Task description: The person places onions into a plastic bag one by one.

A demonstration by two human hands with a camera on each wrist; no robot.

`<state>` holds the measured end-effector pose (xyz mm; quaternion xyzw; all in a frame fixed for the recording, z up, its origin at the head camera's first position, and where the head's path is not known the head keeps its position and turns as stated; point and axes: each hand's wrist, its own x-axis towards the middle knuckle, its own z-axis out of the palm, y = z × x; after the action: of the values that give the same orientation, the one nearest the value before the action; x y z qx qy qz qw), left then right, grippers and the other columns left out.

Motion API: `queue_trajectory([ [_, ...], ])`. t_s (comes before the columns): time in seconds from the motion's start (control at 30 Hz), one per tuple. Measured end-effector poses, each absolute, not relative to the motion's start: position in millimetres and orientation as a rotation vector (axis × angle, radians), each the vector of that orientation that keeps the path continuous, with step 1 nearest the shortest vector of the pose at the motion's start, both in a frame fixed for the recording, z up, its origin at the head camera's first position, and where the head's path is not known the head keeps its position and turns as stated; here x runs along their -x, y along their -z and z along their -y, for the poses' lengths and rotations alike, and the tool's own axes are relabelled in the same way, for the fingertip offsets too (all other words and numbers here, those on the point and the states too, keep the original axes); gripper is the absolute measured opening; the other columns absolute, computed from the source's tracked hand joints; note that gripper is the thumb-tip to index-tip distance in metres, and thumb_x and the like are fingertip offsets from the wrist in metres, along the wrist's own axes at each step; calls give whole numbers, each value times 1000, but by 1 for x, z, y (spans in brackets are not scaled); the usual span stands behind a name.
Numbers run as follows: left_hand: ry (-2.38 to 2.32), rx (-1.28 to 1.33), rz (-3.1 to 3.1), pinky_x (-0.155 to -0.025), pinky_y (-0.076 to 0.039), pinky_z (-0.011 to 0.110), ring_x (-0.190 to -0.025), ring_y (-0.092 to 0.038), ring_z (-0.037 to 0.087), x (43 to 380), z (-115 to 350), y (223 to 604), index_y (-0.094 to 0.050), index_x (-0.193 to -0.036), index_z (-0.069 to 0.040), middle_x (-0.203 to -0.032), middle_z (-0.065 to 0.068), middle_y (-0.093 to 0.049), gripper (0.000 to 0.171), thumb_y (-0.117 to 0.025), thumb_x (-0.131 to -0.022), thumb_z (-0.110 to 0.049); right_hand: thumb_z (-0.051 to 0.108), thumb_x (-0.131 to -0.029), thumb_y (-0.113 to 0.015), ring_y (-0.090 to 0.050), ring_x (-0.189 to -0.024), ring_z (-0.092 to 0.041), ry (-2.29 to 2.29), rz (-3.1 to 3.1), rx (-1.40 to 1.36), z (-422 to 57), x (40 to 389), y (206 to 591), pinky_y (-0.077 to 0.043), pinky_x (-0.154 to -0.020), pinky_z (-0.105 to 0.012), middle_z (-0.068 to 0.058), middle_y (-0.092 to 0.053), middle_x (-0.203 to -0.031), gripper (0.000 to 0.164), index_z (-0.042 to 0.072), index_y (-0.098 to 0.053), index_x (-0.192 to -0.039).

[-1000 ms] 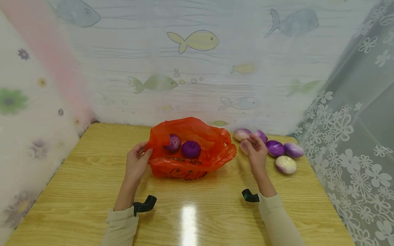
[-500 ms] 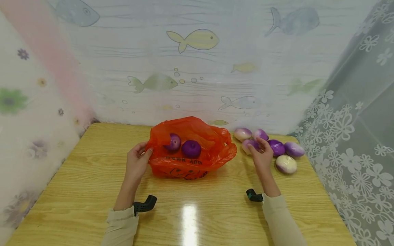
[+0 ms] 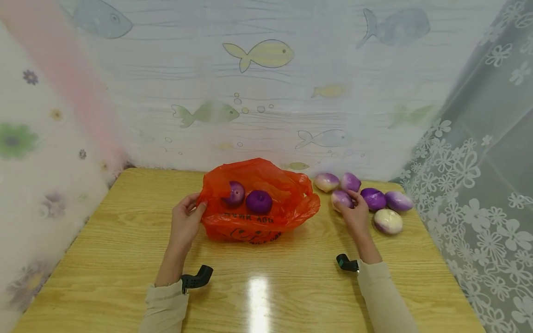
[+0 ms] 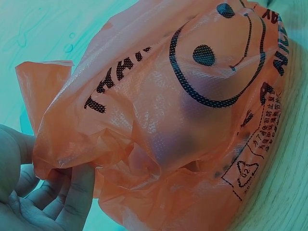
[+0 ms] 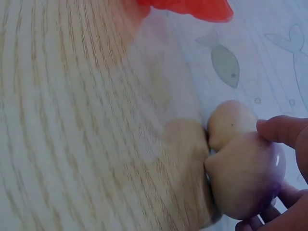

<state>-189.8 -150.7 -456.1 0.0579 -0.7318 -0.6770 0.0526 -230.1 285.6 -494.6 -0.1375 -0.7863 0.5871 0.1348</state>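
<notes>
My left hand [image 3: 186, 221] pinches the left edge of a red plastic bag [image 3: 289, 199], thumb against curled fingers. The left wrist view shows the crumpled bag [image 4: 130, 115] up close, printed with a smiling face. Two purple turnips, one lighter [image 3: 236, 193] and one darker [image 3: 259, 202], are at the bag's mouth. To the right, my right hand [image 3: 358, 215] holds a purple-and-white turnip [image 3: 341, 199] against the table. In the right wrist view my thumb lies on top of that turnip [image 5: 243, 175] with fingers below; its far side is hidden.
Several more turnips lie around the right hand: two behind [image 3: 326, 182], others to its right, including a mostly white one [image 3: 388, 221]. The wooden table [image 3: 300, 286] meets a fish-patterned wall [image 3: 266, 129] at the back. Black wrist mounts [image 3: 197, 276] project inward from the sleeves.
My right hand has moved slightly to the right and closed round the front turnip, which has shifted a little rightward with it. The left hand and the bag look unmoved.
</notes>
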Motion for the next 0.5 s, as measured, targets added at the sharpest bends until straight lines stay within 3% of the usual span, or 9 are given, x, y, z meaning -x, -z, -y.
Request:
queue_trajectory([
  [0.1, 2064, -175, 2223, -80, -55, 14, -101, -69, 12, 190, 151, 456, -55, -135, 3, -132, 23, -59, 33, -54, -105, -11, 11, -93, -71, -46, -119, -24, -1712, 2348, 420, -289, 230, 493, -43, -89, -15, -21, -46, -144, 61, -2, -45, -147],
  [0.3, 2062, -180, 2216, -80, -55, 14, -101, -69, 12, 190, 150, 457, -55, -135, 4, -132, 22, -59, 33, -53, -105, -9, 20, -96, -69, -38, -138, -34, -1716, 2471, 428, -295, 229, 487, -35, -116, -43, -27, -37, -153, 72, -3, -34, -154],
  [0.5, 2061, -176, 2214, -80, -55, 14, -101, -70, 12, 190, 150, 457, -55, -135, 4, -132, 23, -59, 33, -53, -105, -10, 21, -97, -69, -35, -143, -38, -1758, 2528, 443, -298, 229, 485, -31, -120, -47, -30, -32, -156, 77, -6, -27, -156],
])
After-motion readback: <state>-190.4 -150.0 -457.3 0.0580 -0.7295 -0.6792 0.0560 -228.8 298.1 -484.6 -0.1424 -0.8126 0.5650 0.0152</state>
